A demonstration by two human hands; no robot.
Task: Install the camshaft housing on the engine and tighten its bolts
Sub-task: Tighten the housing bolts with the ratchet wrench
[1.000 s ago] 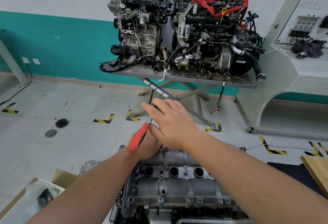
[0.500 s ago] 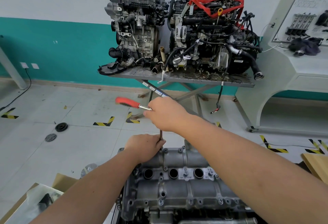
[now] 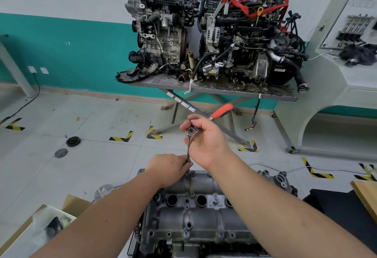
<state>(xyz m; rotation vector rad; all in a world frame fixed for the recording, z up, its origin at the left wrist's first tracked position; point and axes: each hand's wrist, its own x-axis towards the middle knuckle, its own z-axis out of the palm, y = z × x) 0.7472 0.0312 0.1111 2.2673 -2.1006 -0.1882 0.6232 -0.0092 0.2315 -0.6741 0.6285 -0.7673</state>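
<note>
One camshaft housing (image 3: pixel 195 215), grey cast metal, seated on the engine at bottom centre, three round wells along its upper face. One ratchet (image 3: pixel 191 131) with red handle (image 3: pixel 221 112), extension bar (image 3: pixel 189 151) standing upright on the housing's far edge. Right hand (image 3: pixel 206 141): fingers curled round the ratchet head. Left hand (image 3: pixel 169 169): fingers pinching the bar's lower end, just above the housing. Two further engines (image 3: pixel 214 33) on a grey worktop (image 3: pixel 224 91) against the far wall. One cardboard box (image 3: pixel 34 225), bottom left.
</note>
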